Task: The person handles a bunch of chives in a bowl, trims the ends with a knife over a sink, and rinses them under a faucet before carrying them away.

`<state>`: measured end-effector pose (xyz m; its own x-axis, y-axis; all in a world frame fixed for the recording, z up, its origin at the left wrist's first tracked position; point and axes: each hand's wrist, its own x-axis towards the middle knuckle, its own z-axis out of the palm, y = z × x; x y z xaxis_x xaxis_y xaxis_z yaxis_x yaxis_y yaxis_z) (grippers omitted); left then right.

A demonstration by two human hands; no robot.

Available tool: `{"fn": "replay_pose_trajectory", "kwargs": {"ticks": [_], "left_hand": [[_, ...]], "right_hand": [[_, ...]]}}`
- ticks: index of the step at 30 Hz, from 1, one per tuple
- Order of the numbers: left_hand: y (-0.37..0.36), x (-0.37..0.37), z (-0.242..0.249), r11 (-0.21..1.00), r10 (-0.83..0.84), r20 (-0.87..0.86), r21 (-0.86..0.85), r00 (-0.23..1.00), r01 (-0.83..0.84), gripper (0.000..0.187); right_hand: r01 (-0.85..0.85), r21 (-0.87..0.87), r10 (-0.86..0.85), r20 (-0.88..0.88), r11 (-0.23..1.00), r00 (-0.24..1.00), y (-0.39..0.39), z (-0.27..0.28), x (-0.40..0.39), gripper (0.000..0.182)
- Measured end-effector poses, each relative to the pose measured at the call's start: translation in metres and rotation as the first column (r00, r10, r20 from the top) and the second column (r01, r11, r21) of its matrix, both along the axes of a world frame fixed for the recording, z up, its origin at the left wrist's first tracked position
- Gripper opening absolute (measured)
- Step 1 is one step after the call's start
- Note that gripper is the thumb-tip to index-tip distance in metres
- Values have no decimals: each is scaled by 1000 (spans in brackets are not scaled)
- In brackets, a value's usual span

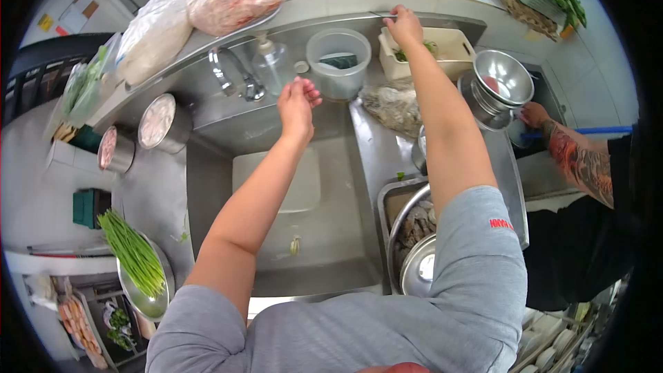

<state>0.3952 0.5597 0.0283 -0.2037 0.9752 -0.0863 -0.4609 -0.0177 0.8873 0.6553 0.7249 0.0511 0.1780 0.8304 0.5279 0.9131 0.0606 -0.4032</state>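
Note:
My left hand (300,106) hangs over the back of the steel sink (345,235), just in front of a cloudy plastic tub (338,83) with something dark green inside. Its fingers are loosely curled, and I see nothing in them. Farther back, my right hand (403,26) reaches above a cream plastic bin (452,52) holding some green leaves. Its fingers are closed on a thin, dark, rod-like piece (378,14) whose kind is too small to tell. A plastic bag (395,107) of greyish contents lies below my right forearm.
A tap (235,76) and pump bottle (271,62) stand behind the sink. Steel pots of pale meat (163,123) and a bowl of green stalks (138,255) are left. At right, a tattooed arm (580,159) reaches to a metal bowl (504,77).

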Motion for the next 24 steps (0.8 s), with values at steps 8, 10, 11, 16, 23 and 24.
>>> {"fn": "replay_pose_trajectory", "kwargs": {"ticks": [8, 10, 11, 16, 23, 24], "left_hand": [[30, -123, -31, 941, 180, -128, -267, 975, -209, 27], [36, -140, -40, 905, 275, -270, -251, 923, -343, 32], [37, -144, -38, 896, 257, -373, -253, 892, -364, 36], [67, -172, -72, 952, 151, -872, 0, 465, -307, 55], [82, -175, -91, 915, 176, -461, -249, 870, -318, 47], [78, -173, -89, 904, 166, -422, -295, 891, -308, 46]], "right_hand": [[132, -130, -116, 121, 983, 986, 25, -3, 32, 26], [226, -254, -152, 282, 940, 947, 27, -22, 79, 27], [264, -325, -111, 422, 908, 900, 34, -42, 98, 28], [388, -265, -202, 531, 883, 823, -48, 53, 19, 27], [-591, -311, 587, -120, 744, 801, -100, 66, -156, 28], [-686, -398, 626, -290, 609, 724, -99, 43, -181, 29]]}}
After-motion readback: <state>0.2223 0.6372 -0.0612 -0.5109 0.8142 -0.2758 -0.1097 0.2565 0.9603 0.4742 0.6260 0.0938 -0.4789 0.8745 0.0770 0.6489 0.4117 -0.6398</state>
